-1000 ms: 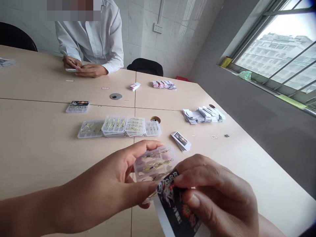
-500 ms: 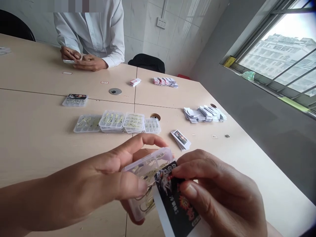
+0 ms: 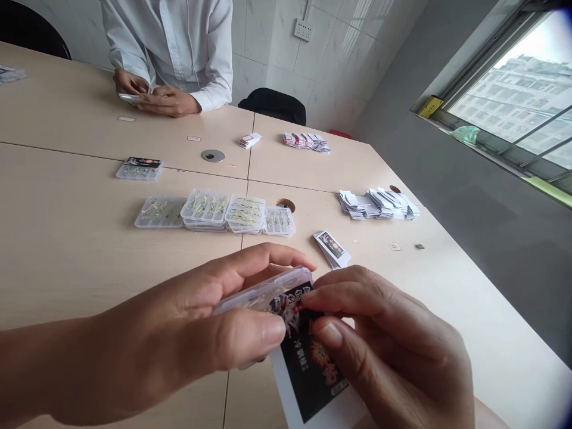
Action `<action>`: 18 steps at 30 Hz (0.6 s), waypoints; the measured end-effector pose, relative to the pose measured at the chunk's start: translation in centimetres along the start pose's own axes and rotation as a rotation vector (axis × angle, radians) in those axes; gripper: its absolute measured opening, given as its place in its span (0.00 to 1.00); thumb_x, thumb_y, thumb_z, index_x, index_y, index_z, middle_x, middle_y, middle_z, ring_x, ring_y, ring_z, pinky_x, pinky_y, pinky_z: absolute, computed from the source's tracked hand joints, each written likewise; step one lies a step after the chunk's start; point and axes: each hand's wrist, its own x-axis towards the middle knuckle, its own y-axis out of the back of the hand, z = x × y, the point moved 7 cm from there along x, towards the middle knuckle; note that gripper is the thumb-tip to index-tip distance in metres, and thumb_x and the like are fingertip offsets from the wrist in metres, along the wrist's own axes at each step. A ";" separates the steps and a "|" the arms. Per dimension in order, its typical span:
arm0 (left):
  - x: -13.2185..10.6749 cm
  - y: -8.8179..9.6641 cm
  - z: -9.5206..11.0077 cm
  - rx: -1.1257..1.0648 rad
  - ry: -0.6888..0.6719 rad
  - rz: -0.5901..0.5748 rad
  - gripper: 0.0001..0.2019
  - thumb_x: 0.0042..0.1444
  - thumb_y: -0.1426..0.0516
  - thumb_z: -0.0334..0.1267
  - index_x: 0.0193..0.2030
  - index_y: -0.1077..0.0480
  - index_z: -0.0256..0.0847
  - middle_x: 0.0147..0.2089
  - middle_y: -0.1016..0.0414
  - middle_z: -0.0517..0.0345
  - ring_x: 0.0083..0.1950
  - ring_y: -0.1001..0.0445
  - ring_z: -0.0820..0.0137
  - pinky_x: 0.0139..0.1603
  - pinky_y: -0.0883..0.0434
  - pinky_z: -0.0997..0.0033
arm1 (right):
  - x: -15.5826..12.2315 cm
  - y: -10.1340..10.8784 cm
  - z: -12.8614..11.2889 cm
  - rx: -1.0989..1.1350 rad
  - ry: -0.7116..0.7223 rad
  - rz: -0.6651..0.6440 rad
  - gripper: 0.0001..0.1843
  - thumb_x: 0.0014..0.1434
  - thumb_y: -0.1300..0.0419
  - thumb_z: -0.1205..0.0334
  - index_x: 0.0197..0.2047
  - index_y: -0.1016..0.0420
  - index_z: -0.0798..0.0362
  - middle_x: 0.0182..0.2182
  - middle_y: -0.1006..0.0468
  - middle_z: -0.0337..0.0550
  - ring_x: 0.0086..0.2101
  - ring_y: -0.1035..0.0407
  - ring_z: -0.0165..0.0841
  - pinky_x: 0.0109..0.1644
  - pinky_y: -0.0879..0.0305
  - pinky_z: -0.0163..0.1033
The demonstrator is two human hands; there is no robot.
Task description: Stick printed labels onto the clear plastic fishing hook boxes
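My left hand [image 3: 170, 316] grips a clear plastic tackle box [image 3: 263, 292], tilted nearly edge-on, with its fingers along the top and its thumb in front. Gold-coloured hooks show faintly inside, mostly hidden. My right hand [image 3: 388, 345] pinches a black and white printed paper card [image 3: 308, 369] between thumb and fingers. The card's upper end overlaps the front of the box, between my two hands.
Several clear boxes of hooks [image 3: 214, 211] stand on the pale wooden table [image 3: 67, 256], with a carded box [image 3: 139, 169] behind them. Printed card stacks [image 3: 331, 249] and white paper piles [image 3: 378, 204] lie nearby. A co-worker's hands [image 3: 156, 98] work across the table.
The plastic box has tilted from showing its face to nearly edge-on, and its upper end has moved up against the black card. The card remains in my right hand.
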 end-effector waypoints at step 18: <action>-0.1 0.0 0.3 -0.115 0.039 -0.005 0.15 0.66 0.40 0.41 0.58 0.25 0.62 0.54 0.18 0.69 0.50 0.18 0.66 0.50 0.20 0.70 | -0.1 -0.3 0.5 0.000 0.009 0.004 0.11 0.68 0.35 0.64 0.50 0.18 0.38 0.36 0.15 0.42 0.36 0.19 0.35 0.36 0.19 0.35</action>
